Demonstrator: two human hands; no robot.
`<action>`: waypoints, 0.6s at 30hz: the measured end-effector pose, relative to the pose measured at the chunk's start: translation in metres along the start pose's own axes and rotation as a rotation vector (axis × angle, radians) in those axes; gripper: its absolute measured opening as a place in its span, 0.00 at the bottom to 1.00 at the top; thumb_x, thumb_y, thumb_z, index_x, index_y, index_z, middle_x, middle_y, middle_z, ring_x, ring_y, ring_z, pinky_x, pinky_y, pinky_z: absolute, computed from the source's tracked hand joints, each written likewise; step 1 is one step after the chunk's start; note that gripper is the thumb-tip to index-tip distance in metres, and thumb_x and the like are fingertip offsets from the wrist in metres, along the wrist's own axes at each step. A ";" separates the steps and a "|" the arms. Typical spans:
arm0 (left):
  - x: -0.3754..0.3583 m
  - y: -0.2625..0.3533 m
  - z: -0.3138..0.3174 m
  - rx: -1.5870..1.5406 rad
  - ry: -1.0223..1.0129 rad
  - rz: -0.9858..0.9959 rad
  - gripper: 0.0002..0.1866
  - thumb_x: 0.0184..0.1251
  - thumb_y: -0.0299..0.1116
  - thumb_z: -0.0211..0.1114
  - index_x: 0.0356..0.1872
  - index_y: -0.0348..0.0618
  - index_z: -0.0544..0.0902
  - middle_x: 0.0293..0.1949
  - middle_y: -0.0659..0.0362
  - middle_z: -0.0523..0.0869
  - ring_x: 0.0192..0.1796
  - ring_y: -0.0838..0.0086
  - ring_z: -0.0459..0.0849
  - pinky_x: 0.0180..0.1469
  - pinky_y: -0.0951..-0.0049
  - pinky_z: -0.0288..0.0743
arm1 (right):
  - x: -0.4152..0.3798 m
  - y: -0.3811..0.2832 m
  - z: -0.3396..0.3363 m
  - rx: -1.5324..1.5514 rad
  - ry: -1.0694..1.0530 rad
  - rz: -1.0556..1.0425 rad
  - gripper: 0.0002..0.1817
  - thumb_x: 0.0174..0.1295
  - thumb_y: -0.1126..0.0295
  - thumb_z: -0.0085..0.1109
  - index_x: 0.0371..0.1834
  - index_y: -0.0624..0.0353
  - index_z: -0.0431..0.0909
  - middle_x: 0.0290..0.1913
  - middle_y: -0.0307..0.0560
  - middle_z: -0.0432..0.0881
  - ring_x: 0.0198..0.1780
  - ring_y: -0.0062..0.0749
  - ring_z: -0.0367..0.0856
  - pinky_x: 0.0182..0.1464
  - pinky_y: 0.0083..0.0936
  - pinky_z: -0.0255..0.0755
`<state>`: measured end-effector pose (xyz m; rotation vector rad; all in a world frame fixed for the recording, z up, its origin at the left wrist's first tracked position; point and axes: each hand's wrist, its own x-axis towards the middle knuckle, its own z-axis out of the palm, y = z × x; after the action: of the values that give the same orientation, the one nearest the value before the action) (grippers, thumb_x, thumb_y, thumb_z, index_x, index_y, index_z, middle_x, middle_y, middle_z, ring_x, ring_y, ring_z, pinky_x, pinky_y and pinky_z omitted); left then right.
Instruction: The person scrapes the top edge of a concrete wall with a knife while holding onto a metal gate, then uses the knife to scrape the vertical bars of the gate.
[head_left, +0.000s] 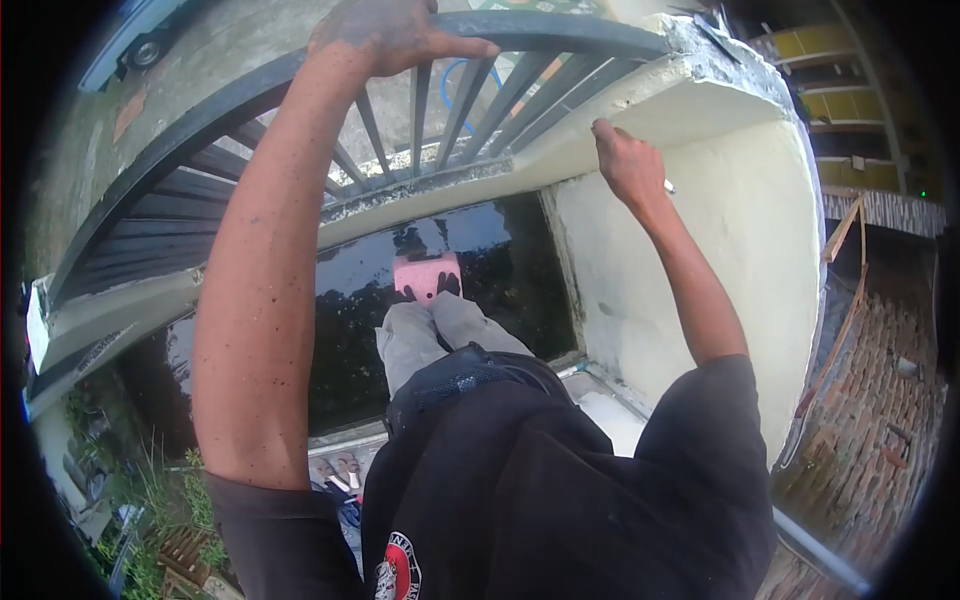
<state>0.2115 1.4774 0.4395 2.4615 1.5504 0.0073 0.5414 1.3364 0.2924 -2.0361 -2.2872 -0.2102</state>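
Observation:
My left hand (385, 38) is at the top of the view, gripping the dark curved top rail of a railing (590, 35). Its thumb points right along the rail; the other fingers are mostly hidden. My right hand (630, 165) is closed in front of the cream wall (715, 220). A small whitish end of something slim sticks out by its wrist, and the rest is hidden in the fist. My feet stand on a pink piece (427, 270), above a dark, shiny surface (350, 350) that reflects like water or glass.
The cream wall's rough top edge (720, 60) rises on the right. Beyond it are a brick surface (860, 400) and a wooden strip (850, 230). Past the railing lie a paved yard, a blue hose (447, 90) and a parked vehicle (140, 40). Plants (185, 500) grow lower left.

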 end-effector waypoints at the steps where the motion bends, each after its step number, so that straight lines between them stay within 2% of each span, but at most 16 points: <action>1: -0.001 0.002 -0.003 -0.003 -0.029 -0.014 0.48 0.47 0.81 0.64 0.41 0.37 0.91 0.40 0.37 0.89 0.48 0.47 0.89 0.52 0.53 0.81 | 0.006 -0.003 -0.015 0.026 0.070 0.009 0.05 0.71 0.66 0.51 0.45 0.50 0.74 0.30 0.54 0.85 0.30 0.59 0.85 0.30 0.52 0.76; 2: 0.005 -0.002 0.007 0.001 -0.026 -0.003 0.48 0.47 0.81 0.64 0.41 0.37 0.91 0.40 0.37 0.89 0.48 0.47 0.89 0.52 0.53 0.81 | 0.012 -0.006 -0.028 0.050 0.145 0.022 0.05 0.71 0.66 0.52 0.45 0.50 0.75 0.31 0.53 0.85 0.32 0.58 0.85 0.31 0.51 0.75; 4: 0.025 -0.022 0.047 -0.097 0.102 0.064 0.60 0.36 0.88 0.65 0.48 0.31 0.88 0.24 0.49 0.87 0.32 0.65 0.90 0.42 0.68 0.84 | 0.023 -0.009 -0.036 0.056 0.215 0.064 0.04 0.71 0.65 0.53 0.44 0.50 0.76 0.31 0.54 0.85 0.31 0.57 0.84 0.30 0.51 0.75; 5: 0.028 -0.025 0.054 -0.088 0.154 0.055 0.62 0.34 0.88 0.65 0.52 0.30 0.87 0.27 0.48 0.89 0.36 0.63 0.92 0.46 0.65 0.85 | 0.027 -0.006 -0.031 0.050 0.248 0.059 0.04 0.71 0.66 0.52 0.42 0.51 0.75 0.29 0.54 0.84 0.29 0.57 0.84 0.28 0.50 0.75; 6: 0.026 -0.020 0.047 -0.082 0.158 0.071 0.62 0.34 0.88 0.65 0.52 0.30 0.87 0.27 0.48 0.89 0.36 0.63 0.92 0.46 0.65 0.85 | 0.030 -0.004 -0.025 0.044 0.280 0.054 0.04 0.71 0.67 0.51 0.41 0.52 0.74 0.27 0.55 0.83 0.27 0.57 0.85 0.26 0.50 0.75; 7: 0.020 -0.016 0.042 -0.073 0.144 0.067 0.56 0.38 0.86 0.65 0.45 0.35 0.89 0.28 0.48 0.89 0.37 0.60 0.92 0.46 0.61 0.85 | 0.027 -0.003 -0.014 0.025 0.163 0.064 0.06 0.71 0.65 0.50 0.43 0.52 0.75 0.26 0.57 0.83 0.29 0.59 0.85 0.28 0.53 0.76; 8: 0.015 -0.012 0.036 -0.062 0.133 0.064 0.50 0.41 0.85 0.65 0.39 0.40 0.91 0.30 0.49 0.90 0.39 0.58 0.92 0.46 0.56 0.85 | 0.020 -0.005 -0.005 0.021 0.172 0.081 0.06 0.71 0.65 0.50 0.43 0.52 0.75 0.26 0.57 0.83 0.29 0.59 0.85 0.28 0.53 0.76; 9: 0.013 -0.009 0.032 -0.080 0.134 0.049 0.49 0.38 0.85 0.66 0.34 0.41 0.90 0.27 0.50 0.89 0.38 0.59 0.92 0.44 0.57 0.85 | 0.013 -0.009 0.001 0.099 0.061 0.130 0.08 0.73 0.63 0.49 0.44 0.52 0.76 0.26 0.59 0.83 0.31 0.61 0.85 0.32 0.55 0.76; 10: 0.014 -0.007 0.025 -0.079 0.025 0.018 0.62 0.37 0.85 0.66 0.56 0.29 0.85 0.30 0.43 0.90 0.41 0.59 0.93 0.51 0.59 0.86 | 0.009 -0.014 0.008 0.180 -0.046 0.178 0.11 0.75 0.62 0.47 0.46 0.53 0.77 0.26 0.62 0.83 0.33 0.62 0.85 0.35 0.57 0.76; 11: 0.012 -0.005 0.020 -0.073 0.016 0.027 0.60 0.40 0.85 0.66 0.55 0.29 0.85 0.29 0.44 0.90 0.41 0.59 0.93 0.50 0.60 0.85 | 0.004 -0.021 0.013 0.183 -0.029 0.193 0.11 0.75 0.62 0.47 0.46 0.53 0.77 0.26 0.62 0.83 0.33 0.62 0.85 0.35 0.57 0.76; 13: 0.010 -0.003 0.020 -0.064 0.054 0.048 0.58 0.44 0.82 0.67 0.53 0.27 0.85 0.27 0.45 0.90 0.40 0.58 0.93 0.50 0.61 0.85 | -0.009 -0.037 0.023 0.600 0.100 0.437 0.17 0.78 0.57 0.41 0.49 0.55 0.78 0.26 0.61 0.84 0.31 0.58 0.86 0.37 0.55 0.76; 14: 0.009 0.001 0.017 -0.083 0.036 0.024 0.55 0.44 0.79 0.69 0.50 0.27 0.87 0.28 0.44 0.89 0.39 0.58 0.92 0.48 0.61 0.84 | -0.013 -0.049 0.029 0.607 0.118 0.456 0.17 0.78 0.57 0.41 0.49 0.55 0.78 0.26 0.61 0.84 0.31 0.58 0.86 0.37 0.55 0.76; 16: 0.008 0.006 0.011 -0.048 0.024 0.025 0.50 0.45 0.77 0.70 0.44 0.29 0.89 0.27 0.45 0.88 0.34 0.60 0.91 0.44 0.60 0.83 | -0.014 -0.076 0.037 1.127 0.303 0.654 0.23 0.80 0.53 0.37 0.51 0.59 0.78 0.24 0.56 0.84 0.27 0.51 0.84 0.36 0.51 0.75; 17: 0.009 0.000 0.019 -0.095 0.126 0.070 0.46 0.47 0.76 0.71 0.38 0.31 0.90 0.25 0.47 0.87 0.31 0.61 0.88 0.40 0.61 0.81 | -0.012 -0.085 0.036 1.143 0.329 0.671 0.23 0.80 0.53 0.37 0.51 0.59 0.78 0.24 0.56 0.84 0.27 0.51 0.84 0.36 0.51 0.75; 18: 0.009 0.002 0.016 -0.075 0.111 0.094 0.44 0.48 0.75 0.71 0.36 0.32 0.90 0.24 0.48 0.87 0.30 0.62 0.88 0.39 0.62 0.80 | -0.010 -0.093 0.035 1.271 0.269 0.774 0.22 0.80 0.54 0.36 0.59 0.58 0.75 0.28 0.52 0.84 0.24 0.41 0.78 0.32 0.41 0.72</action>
<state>0.2191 1.4813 0.4232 2.5105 1.4467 0.2171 0.4511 1.3216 0.2516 -1.7109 -0.8237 0.7448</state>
